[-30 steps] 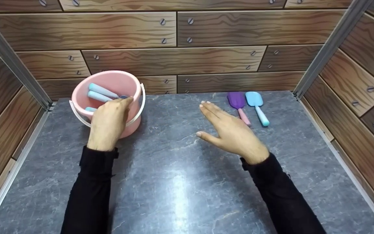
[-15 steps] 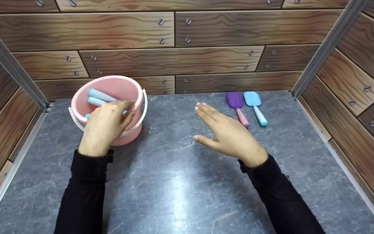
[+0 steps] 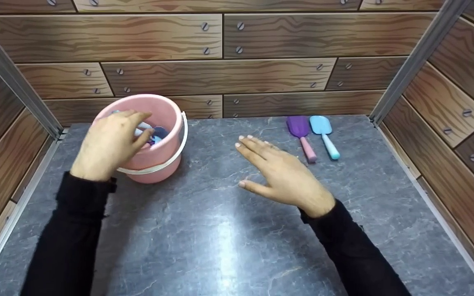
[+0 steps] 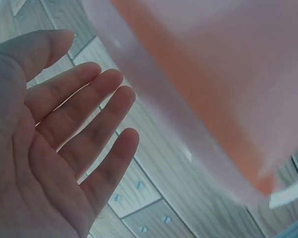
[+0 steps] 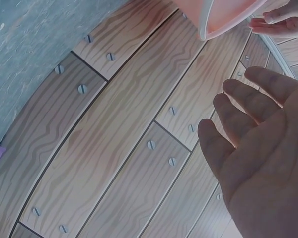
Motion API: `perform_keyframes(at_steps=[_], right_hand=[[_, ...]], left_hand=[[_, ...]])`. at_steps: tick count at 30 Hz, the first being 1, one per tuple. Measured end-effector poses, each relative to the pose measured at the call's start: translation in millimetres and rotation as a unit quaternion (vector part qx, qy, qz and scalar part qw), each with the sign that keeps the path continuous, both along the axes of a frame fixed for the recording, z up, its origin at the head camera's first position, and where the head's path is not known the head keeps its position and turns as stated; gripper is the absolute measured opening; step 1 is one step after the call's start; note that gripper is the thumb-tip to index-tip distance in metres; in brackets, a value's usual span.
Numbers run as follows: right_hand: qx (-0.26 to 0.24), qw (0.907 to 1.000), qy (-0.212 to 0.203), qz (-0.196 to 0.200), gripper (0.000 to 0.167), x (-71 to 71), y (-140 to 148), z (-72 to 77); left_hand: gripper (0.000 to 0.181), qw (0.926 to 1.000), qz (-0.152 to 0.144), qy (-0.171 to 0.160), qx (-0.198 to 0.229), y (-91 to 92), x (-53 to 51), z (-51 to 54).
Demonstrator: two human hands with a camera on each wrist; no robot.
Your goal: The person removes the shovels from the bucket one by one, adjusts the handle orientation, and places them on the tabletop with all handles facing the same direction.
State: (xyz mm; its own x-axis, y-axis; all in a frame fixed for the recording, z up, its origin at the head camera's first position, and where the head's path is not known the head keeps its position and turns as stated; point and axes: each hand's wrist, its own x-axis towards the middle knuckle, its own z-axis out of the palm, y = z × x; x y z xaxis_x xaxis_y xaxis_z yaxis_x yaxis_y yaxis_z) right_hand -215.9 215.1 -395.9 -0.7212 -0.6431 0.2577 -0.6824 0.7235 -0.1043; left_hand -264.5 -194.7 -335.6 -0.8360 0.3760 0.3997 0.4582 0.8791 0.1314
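Note:
A pink bucket (image 3: 165, 154) with a white handle (image 3: 154, 169) stands at the left of the table. Blue handles and a dark blue piece (image 3: 161, 132) show inside it, partly hidden by my left hand. That left hand (image 3: 111, 142) hovers at the bucket's near left rim, fingers loosely extended; the left wrist view shows nothing held and the bucket wall (image 4: 198, 64) beside the fingertips. My right hand (image 3: 282, 174) is held flat above the table's middle, fingers straight, holding nothing. Beyond it lie a purple shovel (image 3: 298, 126) with a pink handle and a light blue shovel (image 3: 321, 125).
The grey marbled table (image 3: 204, 230) is enclosed by wood-patterned walls (image 3: 282, 37) at the back and both sides. Metal corner posts (image 3: 410, 61) stand at the back corners.
My left hand has come away from the bucket's front rim, moving left with its fingers loosening. The bucket sits slightly nearer to me. My right hand has drifted a little left and nearer.

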Motion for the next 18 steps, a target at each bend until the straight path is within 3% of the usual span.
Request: perform_keyframes(at_steps=[9, 18], right_hand=[[0.02, 0.9996, 0.015, 0.016, 0.088, 3.6, -6, -1.5], [0.037, 0.9988, 0.009, 0.03, 0.09, 8.5, -17, -5.7]], left_hand=[[0.05, 0.9963, 0.03, -0.058, -0.057, -13.8, -23.2, 13.7], [0.04, 0.9893, 0.017, -0.084, -0.119, -19.9, -43.7, 18.7]])
